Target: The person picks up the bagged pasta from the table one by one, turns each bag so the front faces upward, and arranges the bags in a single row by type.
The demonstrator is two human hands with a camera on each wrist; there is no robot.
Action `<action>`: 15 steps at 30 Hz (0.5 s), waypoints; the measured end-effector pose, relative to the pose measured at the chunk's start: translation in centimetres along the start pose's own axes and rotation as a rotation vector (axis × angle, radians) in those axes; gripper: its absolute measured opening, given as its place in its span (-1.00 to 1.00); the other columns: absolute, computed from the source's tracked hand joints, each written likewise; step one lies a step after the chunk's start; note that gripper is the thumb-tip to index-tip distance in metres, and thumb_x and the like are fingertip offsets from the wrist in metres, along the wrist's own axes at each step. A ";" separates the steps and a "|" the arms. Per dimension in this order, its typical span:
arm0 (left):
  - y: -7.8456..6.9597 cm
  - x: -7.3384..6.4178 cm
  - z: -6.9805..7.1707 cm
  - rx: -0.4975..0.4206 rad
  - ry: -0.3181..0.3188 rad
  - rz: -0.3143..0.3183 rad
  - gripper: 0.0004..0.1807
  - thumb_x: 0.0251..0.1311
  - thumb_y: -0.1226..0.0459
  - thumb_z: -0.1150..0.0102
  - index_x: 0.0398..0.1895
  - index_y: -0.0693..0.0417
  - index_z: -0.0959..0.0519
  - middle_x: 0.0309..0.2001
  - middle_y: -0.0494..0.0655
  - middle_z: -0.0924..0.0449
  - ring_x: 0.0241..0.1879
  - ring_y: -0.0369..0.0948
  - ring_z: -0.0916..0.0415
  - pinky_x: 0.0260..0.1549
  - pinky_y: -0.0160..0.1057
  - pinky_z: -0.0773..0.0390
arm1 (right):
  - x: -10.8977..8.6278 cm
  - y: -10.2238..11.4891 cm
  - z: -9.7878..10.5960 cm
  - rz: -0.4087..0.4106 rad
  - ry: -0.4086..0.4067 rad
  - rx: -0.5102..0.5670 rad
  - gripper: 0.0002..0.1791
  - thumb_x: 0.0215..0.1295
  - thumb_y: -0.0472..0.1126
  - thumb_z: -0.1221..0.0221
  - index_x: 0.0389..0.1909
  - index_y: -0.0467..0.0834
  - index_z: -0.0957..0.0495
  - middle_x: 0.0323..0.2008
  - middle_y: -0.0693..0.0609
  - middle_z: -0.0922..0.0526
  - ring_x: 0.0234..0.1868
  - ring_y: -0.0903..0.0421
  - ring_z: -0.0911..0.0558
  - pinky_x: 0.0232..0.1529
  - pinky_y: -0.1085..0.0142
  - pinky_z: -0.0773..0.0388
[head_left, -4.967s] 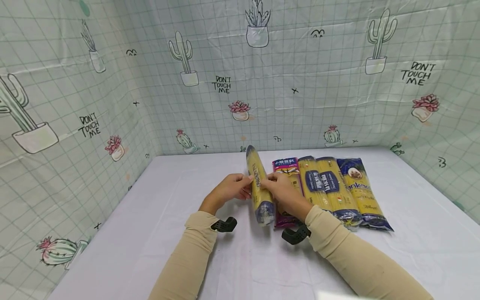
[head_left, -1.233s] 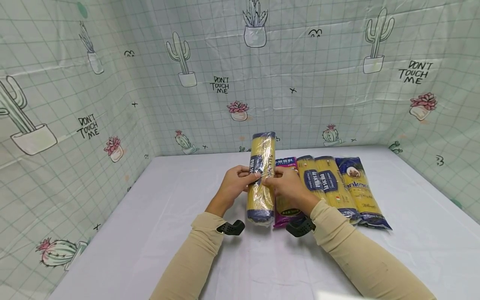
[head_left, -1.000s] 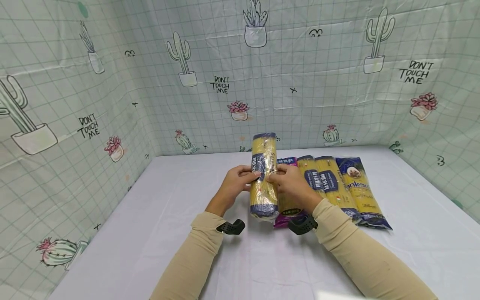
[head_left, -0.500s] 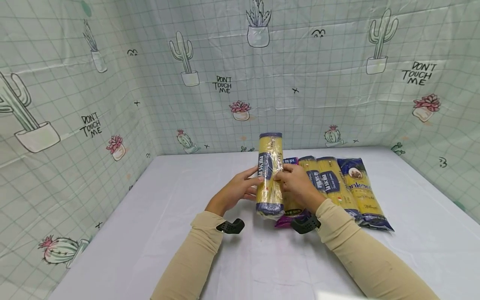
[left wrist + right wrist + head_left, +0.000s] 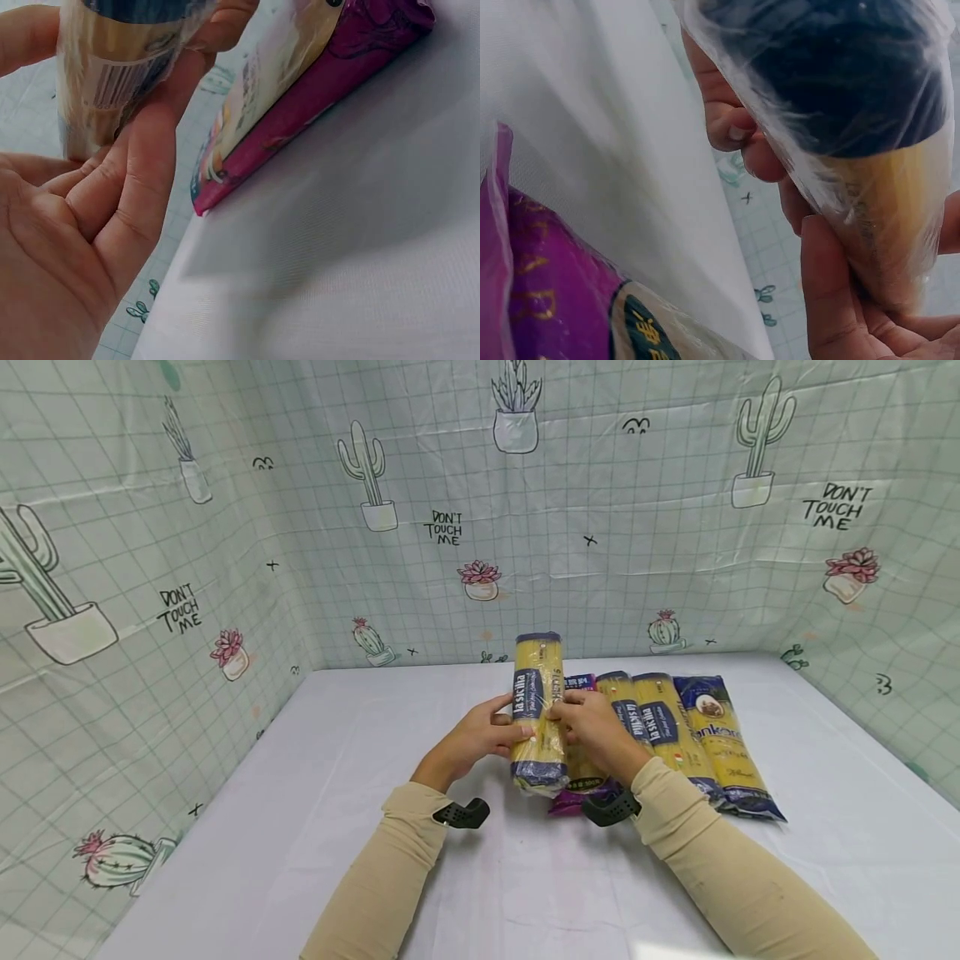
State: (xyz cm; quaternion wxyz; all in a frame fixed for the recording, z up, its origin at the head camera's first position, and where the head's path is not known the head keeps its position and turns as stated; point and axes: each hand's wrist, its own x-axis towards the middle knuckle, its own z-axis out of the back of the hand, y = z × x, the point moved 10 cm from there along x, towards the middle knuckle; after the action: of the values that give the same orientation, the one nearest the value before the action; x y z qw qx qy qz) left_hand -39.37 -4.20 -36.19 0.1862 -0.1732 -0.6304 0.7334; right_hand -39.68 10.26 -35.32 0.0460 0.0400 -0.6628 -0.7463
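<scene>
A yellow pack of spaghetti [image 5: 537, 693] with dark blue ends and a "la sicilia" label is held up in the head view, clear film crinkled at its lower end. My left hand [image 5: 476, 735] grips it from the left, thumb on the front face. From the right, my right hand [image 5: 596, 727] holds the same pack, its thumb near the label. Both wrist views show fingers under and around the pack; its barcode [image 5: 118, 81] faces the left wrist camera. Right behind the held pack lies a purple pasta pack [image 5: 581, 777], partly hidden by it and by my right hand.
To the right, two more "la sicilia" spaghetti packs lie side by side, the nearer-left one [image 5: 618, 689] and its neighbour [image 5: 667, 727]. A yellow and navy pasta bag [image 5: 723, 747] ends the row. White cloth covers the table [image 5: 360, 760]; a cactus-print curtain [image 5: 420, 577] stands behind.
Over five seconds the held pack has been turned so its label faces up front, and it has shifted slightly right. In the last half second it dipped a little; the left thumb slid lower.
</scene>
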 end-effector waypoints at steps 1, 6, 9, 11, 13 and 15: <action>-0.1 0.0 0.0 0.001 -0.002 -0.002 -0.08 0.28 0.21 -0.29 0.60 0.10 -0.01 0.09 0.21 -0.61 -0.11 -0.10 -0.65 -0.18 -0.15 -0.66 | 0.0 0.0 0.0 -0.001 0.007 0.003 -0.44 0.33 -0.29 -0.09 0.31 -0.44 -0.36 0.07 -0.33 -0.57 -0.22 0.09 -0.66 -0.19 0.27 -0.67; -0.2 -0.1 0.0 0.004 -0.020 -0.002 -0.09 0.26 0.23 -0.29 0.59 0.14 -0.02 0.10 0.21 -0.60 -0.11 -0.11 -0.65 -0.19 -0.20 -0.66 | 0.1 -0.3 -0.1 -0.031 0.024 0.018 -0.43 0.35 -0.27 -0.09 0.33 -0.43 -0.33 0.11 -0.33 -0.56 -0.17 0.06 -0.67 -0.14 0.24 -0.67; -0.1 0.0 0.0 0.007 -0.033 0.000 -0.10 0.27 0.24 -0.29 0.58 0.17 -0.02 0.10 0.21 -0.59 -0.10 -0.11 -0.64 -0.17 -0.20 -0.65 | 0.1 -0.5 -0.1 -0.055 0.023 0.015 -0.43 0.36 -0.25 -0.09 0.34 -0.42 -0.34 0.11 -0.32 -0.56 -0.15 0.05 -0.67 -0.11 0.23 -0.66; -0.1 0.0 0.0 0.011 -0.042 0.006 -0.09 0.27 0.24 -0.30 0.58 0.16 -0.03 0.10 0.19 -0.59 -0.08 -0.11 -0.64 -0.15 -0.19 -0.65 | 0.1 -0.6 -0.1 -0.071 0.020 0.015 -0.44 0.36 -0.25 -0.09 0.33 -0.41 -0.35 0.11 -0.30 -0.57 -0.15 0.05 -0.66 -0.11 0.23 -0.66; 0.0 0.0 0.0 0.015 -0.053 0.013 -0.09 0.26 0.23 -0.31 0.58 0.15 -0.04 0.09 0.17 -0.59 -0.08 -0.10 -0.64 -0.14 -0.18 -0.66 | 0.1 -0.7 -0.1 -0.085 0.017 0.021 -0.45 0.36 -0.25 -0.08 0.32 -0.40 -0.36 0.09 -0.29 -0.59 -0.16 0.06 -0.66 -0.12 0.24 -0.66; 0.1 0.1 0.1 0.018 -0.062 0.020 -0.10 0.26 0.22 -0.32 0.58 0.14 -0.05 0.09 0.15 -0.60 -0.07 -0.10 -0.64 -0.13 -0.17 -0.66 | 0.1 -0.8 -0.2 -0.095 0.018 0.029 -0.45 0.35 -0.26 -0.08 0.32 -0.40 -0.37 0.07 -0.28 -0.60 -0.17 0.06 -0.66 -0.14 0.25 -0.65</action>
State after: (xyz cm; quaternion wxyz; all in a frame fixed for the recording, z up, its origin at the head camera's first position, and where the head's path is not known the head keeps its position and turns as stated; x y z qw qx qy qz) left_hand -39.49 -4.26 -36.28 0.1609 -0.1550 -0.6277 0.7457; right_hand -39.73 10.18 -36.13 0.0159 0.0787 -0.6706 -0.7375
